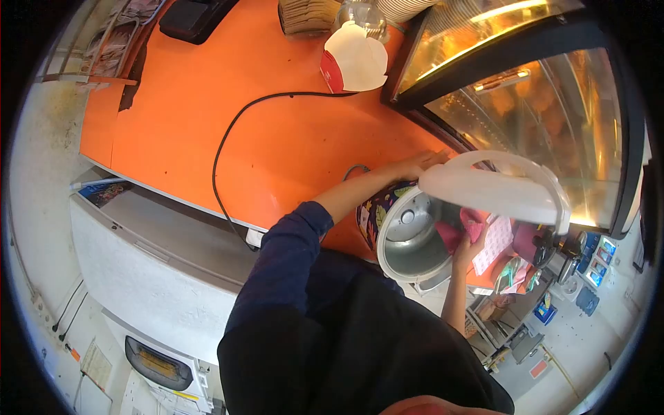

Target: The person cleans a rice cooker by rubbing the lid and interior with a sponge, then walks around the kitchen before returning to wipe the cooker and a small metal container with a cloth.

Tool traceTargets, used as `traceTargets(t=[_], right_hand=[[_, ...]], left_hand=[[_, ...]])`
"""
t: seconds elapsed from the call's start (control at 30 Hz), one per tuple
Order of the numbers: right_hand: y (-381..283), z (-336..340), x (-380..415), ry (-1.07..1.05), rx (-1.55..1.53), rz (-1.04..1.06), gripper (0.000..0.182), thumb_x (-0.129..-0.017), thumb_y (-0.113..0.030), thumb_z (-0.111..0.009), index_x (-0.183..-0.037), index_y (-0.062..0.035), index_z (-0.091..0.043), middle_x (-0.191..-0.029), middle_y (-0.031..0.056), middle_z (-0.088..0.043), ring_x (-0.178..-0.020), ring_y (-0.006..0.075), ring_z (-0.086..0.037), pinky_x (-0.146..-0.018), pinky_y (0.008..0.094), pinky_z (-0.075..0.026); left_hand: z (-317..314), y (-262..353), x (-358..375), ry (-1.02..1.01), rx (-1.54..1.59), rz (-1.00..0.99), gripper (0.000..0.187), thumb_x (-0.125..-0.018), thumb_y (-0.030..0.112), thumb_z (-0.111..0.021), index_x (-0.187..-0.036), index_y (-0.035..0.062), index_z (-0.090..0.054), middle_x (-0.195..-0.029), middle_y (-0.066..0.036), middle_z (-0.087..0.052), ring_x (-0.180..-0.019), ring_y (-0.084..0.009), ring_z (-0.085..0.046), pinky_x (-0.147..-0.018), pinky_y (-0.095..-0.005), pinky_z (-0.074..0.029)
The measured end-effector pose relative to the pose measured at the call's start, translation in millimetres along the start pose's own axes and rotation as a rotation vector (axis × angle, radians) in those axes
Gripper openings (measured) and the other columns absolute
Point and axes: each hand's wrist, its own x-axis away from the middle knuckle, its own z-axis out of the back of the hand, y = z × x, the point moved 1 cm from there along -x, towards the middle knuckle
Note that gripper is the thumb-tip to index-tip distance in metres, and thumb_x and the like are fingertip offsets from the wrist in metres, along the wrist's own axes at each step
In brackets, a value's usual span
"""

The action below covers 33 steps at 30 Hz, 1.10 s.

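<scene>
An electric pot (379, 211) with a dark leaf-patterned outside is tipped on the orange counter, its metal interior (408, 242) facing me. The white lid (494, 187) stands open at its upper right. My left hand (415, 166) grips the pot's far side near the hinge; the lid partly hides its fingers. At the pot's mouth, my right hand (470, 245) is closed on a pink cloth (472, 225), part of which hangs inside the rim. Just right of that hand is a pink-and-white patterned sheet (494, 243).
A lit glass display case (532, 117) borders the orange counter (187, 117) on the right. At the back are a red-and-white takeaway box (354, 61), a glass jar (363, 19) and stacked paper cups (404, 8). A black cable (218, 155) loops across the counter.
</scene>
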Motion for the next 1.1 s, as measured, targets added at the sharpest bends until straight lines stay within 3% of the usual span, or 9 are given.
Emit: traceTargets(t=[0.03,0.1,0.17,0.2,0.4,0.5,0.73,1.03,1.1], right_hand=[[2.1,-1.4,1.1,0.056,0.049,0.012,0.034,-0.083,-0.004,-0.053,-0.115,0.0033,-0.058,-0.104,0.0133,-0.064,-0.1,0.0241,-0.06,-0.091,0.0336,-0.046],[3.0,0.1,8.1,0.105,0.104,0.016,0.033,-0.082,-0.005,-0.055,-0.113,0.0042,-0.058,-0.104,0.0146,-0.064,-0.1,0.0271,-0.061,-0.093,0.0356,-0.046],[6.7,0.7,12.8,0.05,-0.159,-0.389,0.034,-0.082,-0.005,-0.055,-0.112,0.0108,-0.057,-0.105,0.0177,-0.064,-0.102,0.0278,-0.06,-0.09,0.0356,-0.046],[12.4,0.2,6.1,0.046,-0.151,-0.396,0.034,-0.082,-0.005,-0.055,-0.112,0.0108,-0.057,-0.105,0.0177,-0.064,-0.102,0.0278,-0.06,-0.09,0.0356,-0.046],[22.9,-12.3,3.2,0.011,-0.045,-0.391,0.033,-0.082,-0.006,-0.056,-0.112,0.0097,-0.057,-0.105,0.0176,-0.064,-0.101,0.0281,-0.06,-0.09,0.0362,-0.046],[26.7,-11.8,2.3,0.0,0.009,-0.388,0.033,-0.083,-0.007,-0.057,-0.112,0.0091,-0.057,-0.105,0.0175,-0.064,-0.101,0.0283,-0.06,-0.09,0.0365,-0.046],[40.5,-0.6,5.0,-0.051,0.132,-0.374,0.033,-0.083,-0.008,-0.058,-0.112,0.0078,-0.057,-0.104,0.0174,-0.064,-0.1,0.0288,-0.06,-0.09,0.0372,-0.046],[57.0,12.2,4.2,-0.097,0.251,-0.329,0.033,-0.084,-0.01,-0.06,-0.112,0.0061,-0.057,-0.103,0.0172,-0.063,-0.099,0.0293,-0.061,-0.09,0.038,-0.046],[60.3,16.6,2.5,-0.111,0.278,-0.314,0.033,-0.084,-0.01,-0.06,-0.112,0.0057,-0.058,-0.103,0.0172,-0.063,-0.099,0.0294,-0.061,-0.089,0.0382,-0.046]], left_hand=[[-0.3,10.6,1.9,0.006,0.009,0.004,0.06,-0.105,0.052,-0.032,-0.117,0.0028,-0.065,-0.093,-0.005,-0.066,-0.088,-0.0125,-0.057,-0.081,-0.0303,-0.047],[-3.2,46.5,14.7,0.003,0.089,0.329,0.053,-0.103,0.047,-0.04,-0.121,0.0032,-0.063,-0.104,-0.007,-0.066,-0.096,-0.0135,-0.059,-0.085,-0.029,-0.048],[21.7,43.6,14.6,-0.17,0.114,0.171,0.045,-0.101,0.04,-0.048,-0.124,0.0038,-0.062,-0.111,-0.008,-0.065,-0.101,-0.0144,-0.059,-0.09,-0.0294,-0.047],[31.0,42.9,15.9,-0.343,0.132,0.005,0.04,-0.099,0.033,-0.056,-0.126,0.0044,-0.061,-0.117,-0.008,-0.063,-0.105,-0.0154,-0.059,-0.095,-0.0297,-0.047],[49.4,57.4,12.1,-0.498,-0.136,0.086,0.057,-0.078,0.005,-0.071,-0.134,0.0067,-0.055,-0.122,-0.009,-0.06,-0.118,-0.0212,-0.054,-0.106,-0.0369,-0.044],[52.1,67.1,-0.5,-0.632,-0.226,0.068,0.063,-0.076,0.006,-0.07,-0.135,0.0046,-0.05,-0.129,-0.01,-0.053,-0.116,-0.0221,-0.053,-0.094,-0.0375,-0.048],[45.3,45.7,-16.4,-0.72,-0.313,-0.155,0.061,-0.072,0.005,-0.072,-0.129,0.0048,-0.05,-0.121,-0.012,-0.053,-0.111,-0.0266,-0.052,-0.096,-0.0405,-0.044],[30.4,24.5,-7.4,-0.674,-0.195,-0.186,0.053,-0.083,0.016,-0.066,-0.13,0.005,-0.043,-0.115,-0.015,-0.046,-0.111,-0.0298,-0.046,-0.096,-0.0427,-0.037],[26.9,17.7,-4.0,-0.595,-0.14,-0.279,0.037,-0.083,0.016,-0.062,-0.11,0.0017,-0.042,-0.104,-0.016,-0.043,-0.104,-0.0317,-0.039,-0.091,-0.0467,-0.038]])
